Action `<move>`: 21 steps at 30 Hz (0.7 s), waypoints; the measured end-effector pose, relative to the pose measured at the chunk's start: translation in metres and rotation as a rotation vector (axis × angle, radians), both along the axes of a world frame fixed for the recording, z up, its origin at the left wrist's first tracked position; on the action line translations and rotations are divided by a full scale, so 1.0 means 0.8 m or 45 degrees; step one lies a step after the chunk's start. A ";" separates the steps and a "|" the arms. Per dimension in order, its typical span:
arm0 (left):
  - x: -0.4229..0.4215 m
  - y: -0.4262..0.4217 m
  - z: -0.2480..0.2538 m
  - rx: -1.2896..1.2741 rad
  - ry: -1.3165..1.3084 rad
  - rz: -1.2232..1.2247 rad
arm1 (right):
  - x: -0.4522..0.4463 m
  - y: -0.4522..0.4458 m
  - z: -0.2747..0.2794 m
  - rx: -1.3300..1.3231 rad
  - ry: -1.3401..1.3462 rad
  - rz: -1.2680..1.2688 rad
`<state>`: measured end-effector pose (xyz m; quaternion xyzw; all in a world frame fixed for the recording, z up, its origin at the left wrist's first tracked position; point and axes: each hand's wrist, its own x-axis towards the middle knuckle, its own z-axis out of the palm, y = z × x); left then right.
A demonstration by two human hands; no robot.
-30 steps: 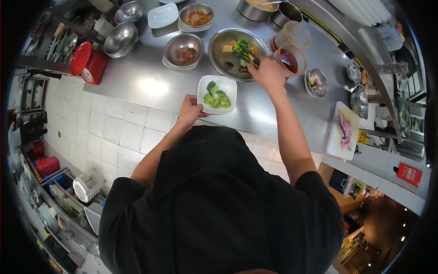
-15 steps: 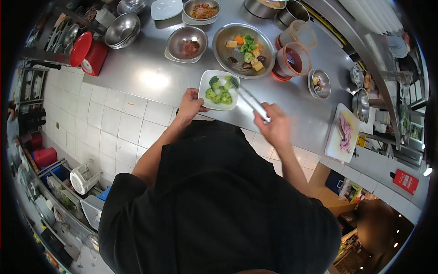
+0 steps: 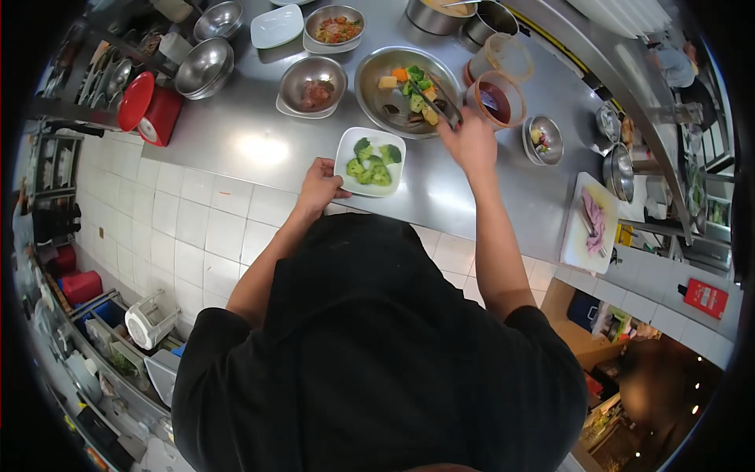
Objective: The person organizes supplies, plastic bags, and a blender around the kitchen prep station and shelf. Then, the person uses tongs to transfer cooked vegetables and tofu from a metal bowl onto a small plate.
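My left hand (image 3: 321, 186) grips the lower left edge of a white square dish (image 3: 399, 175) near the counter's front edge. Broccoli florets (image 3: 370, 164) lie in that dish. Metal tongs (image 3: 450, 115) are in my right hand (image 3: 469, 141), over the right side of a large steel bowl (image 3: 376, 106). Their tips reach in among broccoli, orange pieces and yellowish cubes (image 3: 388, 82); whether they pinch a piece I cannot tell. Dark pieces lie low in the bowl.
Behind the dish stand a steel bowl of reddish meat (image 3: 316, 93) and a bowl of chopped vegetables (image 3: 336, 31). To the right are a tub of dark red liquid (image 3: 495, 102), a small steel bowl (image 3: 546, 141) and a cutting board (image 3: 582, 240) with a purple cloth. A red scale (image 3: 157, 118) sits left.
My right hand has moved the tongs from the broccoli dish up and away into the large steel bowl. My left hand stays at the dish, which appears slightly lower in view.
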<state>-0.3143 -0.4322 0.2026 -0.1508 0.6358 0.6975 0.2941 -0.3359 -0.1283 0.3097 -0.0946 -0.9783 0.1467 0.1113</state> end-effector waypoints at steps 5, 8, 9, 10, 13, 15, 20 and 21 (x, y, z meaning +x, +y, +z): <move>-0.003 -0.003 -0.010 0.014 0.000 -0.009 | -0.051 0.003 -0.015 0.267 -0.071 0.099; 0.001 -0.004 -0.008 0.039 -0.023 0.018 | -0.050 -0.007 -0.011 0.338 -0.101 0.151; 0.001 -0.004 -0.009 0.045 -0.013 0.004 | -0.052 -0.008 -0.011 0.359 -0.093 0.179; 0.000 -0.004 -0.009 0.050 -0.002 -0.014 | -0.052 -0.009 -0.010 0.379 -0.084 0.203; -0.002 -0.003 -0.006 0.013 -0.007 -0.026 | -0.045 -0.004 0.008 0.226 -0.003 0.221; -0.005 -0.004 -0.008 0.031 -0.008 -0.026 | -0.040 0.000 0.015 0.229 -0.026 0.195; -0.007 -0.006 -0.010 0.029 -0.013 -0.057 | -0.024 0.017 0.019 0.126 -0.082 0.076; -0.007 -0.005 -0.009 0.027 -0.018 -0.050 | -0.021 0.018 0.024 0.125 -0.125 0.063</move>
